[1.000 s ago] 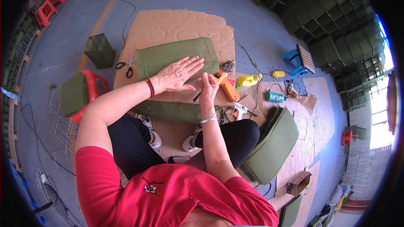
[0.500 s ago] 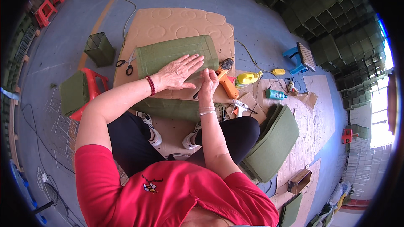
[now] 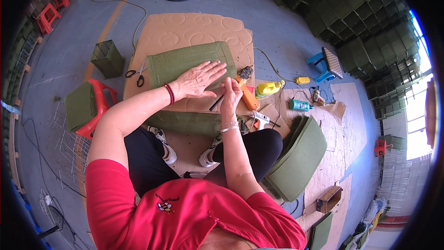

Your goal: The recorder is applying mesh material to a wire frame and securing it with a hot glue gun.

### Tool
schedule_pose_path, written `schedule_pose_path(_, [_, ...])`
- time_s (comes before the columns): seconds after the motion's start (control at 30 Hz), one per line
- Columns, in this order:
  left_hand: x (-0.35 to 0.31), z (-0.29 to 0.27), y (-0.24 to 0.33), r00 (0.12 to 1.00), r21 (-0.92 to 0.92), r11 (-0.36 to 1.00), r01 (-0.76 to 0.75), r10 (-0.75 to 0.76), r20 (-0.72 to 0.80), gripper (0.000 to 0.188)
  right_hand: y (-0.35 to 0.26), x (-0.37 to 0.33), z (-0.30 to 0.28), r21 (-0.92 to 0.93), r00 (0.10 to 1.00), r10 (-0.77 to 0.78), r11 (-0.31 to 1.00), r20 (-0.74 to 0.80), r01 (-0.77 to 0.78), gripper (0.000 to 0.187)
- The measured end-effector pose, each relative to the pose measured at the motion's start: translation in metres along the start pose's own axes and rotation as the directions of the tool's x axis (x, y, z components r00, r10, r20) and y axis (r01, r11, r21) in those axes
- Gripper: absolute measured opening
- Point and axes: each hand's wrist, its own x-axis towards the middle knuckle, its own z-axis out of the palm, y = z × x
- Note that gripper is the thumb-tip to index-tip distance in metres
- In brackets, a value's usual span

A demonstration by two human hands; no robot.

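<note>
A flat green fabric-like piece (image 3: 185, 58) with pale lines lies on a cardboard-covered surface (image 3: 185, 23) in front of me. My left hand (image 3: 199, 81) rests on it with the fingers stretched out. At the piece's near right corner, my right hand (image 3: 231, 96) is closed around a thin dark stick (image 3: 216, 103), whose end pokes out to the left; the rest is hidden in the fist. Just right of that hand lies an orange-handled tool (image 3: 249, 98) with a dark, shaggy clump (image 3: 244, 72) at its far end. Scissors (image 3: 137, 77) lie left of the green piece.
To the right are a white glue gun (image 3: 262, 119), a yellow bottle (image 3: 268, 89), a teal bottle (image 3: 300, 105) and a stack of green panels (image 3: 300, 159). On the left stand a green open box (image 3: 107, 60) and a red stool (image 3: 99, 104). A blue stool (image 3: 323, 65) is farther right.
My right hand has turned slightly, and more of the dark stick shows. My left hand stays flat on the green piece. The view has shifted a little.
</note>
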Motion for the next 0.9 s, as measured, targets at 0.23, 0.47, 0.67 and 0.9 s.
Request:
schedule_pose_path(0.23, [0.001, 0.001, 0.005, 1.000, 0.016, 1.000, 0.000, 0.000, -0.020, 0.097, 0.001, 0.007, 0.001, 0.051, 0.997, -0.021, 0.998, -0.072, 0.025, 0.019])
schedule_pose_path(0.47, [0.001, 0.001, 0.006, 1.000, -0.002, 1.000, 0.002, -0.002, -0.019, 0.096, -0.004, 0.007, -0.003, 0.018, 0.999, 0.004, 1.000, -0.043, -0.003, 0.017])
schedule_pose_path(0.67, [0.001, 0.003, 0.007, 1.000, 0.006, 1.000, -0.003, 0.003, -0.028, 0.096, -0.026, 0.024, -0.014, -0.077, 0.979, -0.155, 0.986, -0.129, 0.146, 0.010])
schedule_pose_path(0.9, [0.000, 0.004, 0.008, 1.000, 0.001, 1.000, 0.005, -0.005, -0.027, 0.097, -0.013, 0.031, -0.023, 0.018, 0.994, 0.044, 0.999, 0.096, -0.046, 0.004])
